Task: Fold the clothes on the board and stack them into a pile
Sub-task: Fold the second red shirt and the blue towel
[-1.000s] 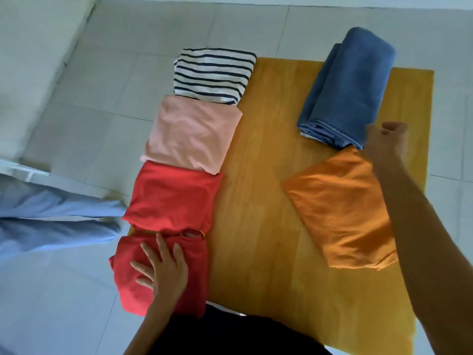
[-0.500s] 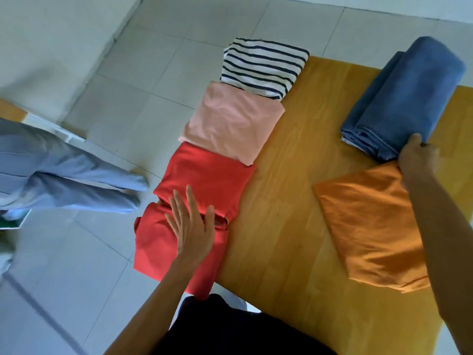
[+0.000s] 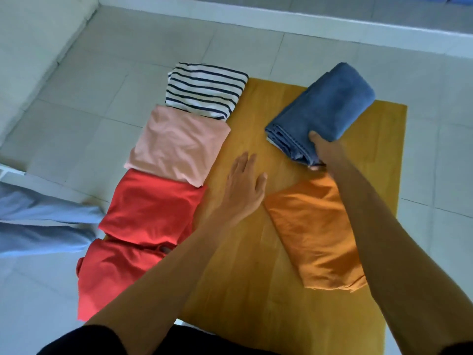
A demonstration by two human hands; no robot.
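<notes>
A yellow wooden board (image 3: 245, 272) lies on the tiled floor. Along its left edge sits a row of folded clothes: a striped top (image 3: 204, 90) farthest away, then a pink one (image 3: 176, 144), a red one (image 3: 153, 206) and a second red one (image 3: 112, 275) nearest me. On the right, folded blue jeans (image 3: 325, 108) lie beyond a folded orange garment (image 3: 314, 234). My right hand (image 3: 321, 149) grips the near end of the jeans. My left hand (image 3: 245, 185) hovers over the bare middle of the board, fingers spread, holding nothing.
Light blue cloth (image 3: 38, 221) lies on the floor to the left of the red clothes. A white ledge (image 3: 33, 42) rises at the far left and a low white wall (image 3: 281, 19) runs along the back. Grey tiles surround the board.
My left hand left the near red garment and moved right over the middle of the board. My right hand closed on the near end of the jeans.
</notes>
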